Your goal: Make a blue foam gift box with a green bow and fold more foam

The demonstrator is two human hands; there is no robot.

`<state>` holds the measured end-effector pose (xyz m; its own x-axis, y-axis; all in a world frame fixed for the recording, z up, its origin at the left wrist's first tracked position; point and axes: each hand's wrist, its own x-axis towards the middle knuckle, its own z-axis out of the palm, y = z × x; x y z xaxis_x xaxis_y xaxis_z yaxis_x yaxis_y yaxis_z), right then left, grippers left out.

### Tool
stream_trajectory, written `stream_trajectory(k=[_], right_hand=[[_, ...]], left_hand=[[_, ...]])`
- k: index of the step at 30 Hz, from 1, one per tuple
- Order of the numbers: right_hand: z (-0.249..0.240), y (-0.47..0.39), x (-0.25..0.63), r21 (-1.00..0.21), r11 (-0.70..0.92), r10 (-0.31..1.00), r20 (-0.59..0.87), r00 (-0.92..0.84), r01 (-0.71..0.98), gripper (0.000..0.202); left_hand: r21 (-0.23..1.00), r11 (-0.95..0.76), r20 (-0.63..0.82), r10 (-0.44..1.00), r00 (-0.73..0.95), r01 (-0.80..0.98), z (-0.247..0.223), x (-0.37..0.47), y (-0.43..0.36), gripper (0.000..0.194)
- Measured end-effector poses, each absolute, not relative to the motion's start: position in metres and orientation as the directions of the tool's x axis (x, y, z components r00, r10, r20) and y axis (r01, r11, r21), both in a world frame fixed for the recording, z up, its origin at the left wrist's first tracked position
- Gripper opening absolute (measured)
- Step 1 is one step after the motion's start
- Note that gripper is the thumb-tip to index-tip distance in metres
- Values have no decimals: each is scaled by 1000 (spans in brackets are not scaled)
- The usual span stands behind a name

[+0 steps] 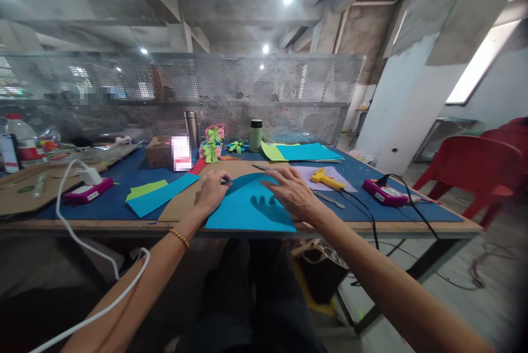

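A bright blue sheet of paper (247,215) lies in front of me, its near edge reaching slightly past the table's front. My left hand (213,189) pinches the sheet's left side near the far corner, where a small dark blue bit shows by the fingertips. Over the right part of the sheet, my right hand (291,188) has its fingers stretched and spread, casting a shadow on the paper. Beneath the sheet is a brown cardboard (177,207). The tip of a dark, thin tool (260,167) shows just beyond my right fingers.
Right of my hands are a yellow glue gun (328,179), scissors-like metal tool (330,199) and purple power strip (384,192). Blue strips (163,194) lie left. Behind stand a green bottle (256,136), stacked paper (309,152) and paper-bow boxes (211,150). A white cable (61,199) crosses left.
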<state>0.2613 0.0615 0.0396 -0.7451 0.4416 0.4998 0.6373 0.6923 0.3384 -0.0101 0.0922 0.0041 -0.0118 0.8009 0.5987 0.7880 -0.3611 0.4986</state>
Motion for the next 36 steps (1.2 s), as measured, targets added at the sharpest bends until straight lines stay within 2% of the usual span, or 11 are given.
stream_trajectory(k=[2, 6, 9, 13, 17, 20, 23, 27, 31, 33, 36], right_hand=[[44, 56, 260, 333, 762, 422, 396, -815, 556, 23], [39, 51, 257, 290, 802, 454, 269, -849, 521, 25], [29, 47, 256, 225, 814, 479, 264, -838, 536, 29], [17, 43, 257, 59, 822, 507, 376, -776, 566, 27], [8, 42, 255, -39, 760, 596, 441, -671, 649, 27], [10, 39, 249, -87, 652, 703, 442, -558, 753, 52], [22, 32, 243, -89, 496, 818, 381, -430, 864, 71], [35, 31, 235, 24, 355, 879, 331, -342, 935, 75], [25, 47, 230, 39, 320, 893, 322, -315, 947, 77], [19, 53, 229, 43, 307, 898, 318, -304, 951, 67], [19, 54, 229, 59, 305, 904, 297, -308, 951, 41]], left_hand=[[515, -381, 612, 791, -18, 768, 6, -10, 94, 9], [564, -361, 579, 814, -45, 743, 10, -15, 96, 14], [491, -363, 584, 811, 10, 792, 8, -25, 97, 25], [245, -369, 616, 773, 150, 897, 3, -39, 97, 25], [-90, -417, 615, 691, 380, 904, 1, -35, 101, 25], [-337, -404, 570, 631, 526, 851, 1, -23, 103, 21], [-464, -421, 514, 588, 624, 780, 2, -13, 99, 19], [-494, -428, 508, 565, 651, 757, 1, -16, 94, 23], [-472, -421, 511, 585, 630, 774, 0, -27, 95, 17], [-463, -422, 509, 593, 624, 779, 0, -32, 94, 19], [-464, -426, 509, 590, 627, 777, 0, -33, 93, 22]])
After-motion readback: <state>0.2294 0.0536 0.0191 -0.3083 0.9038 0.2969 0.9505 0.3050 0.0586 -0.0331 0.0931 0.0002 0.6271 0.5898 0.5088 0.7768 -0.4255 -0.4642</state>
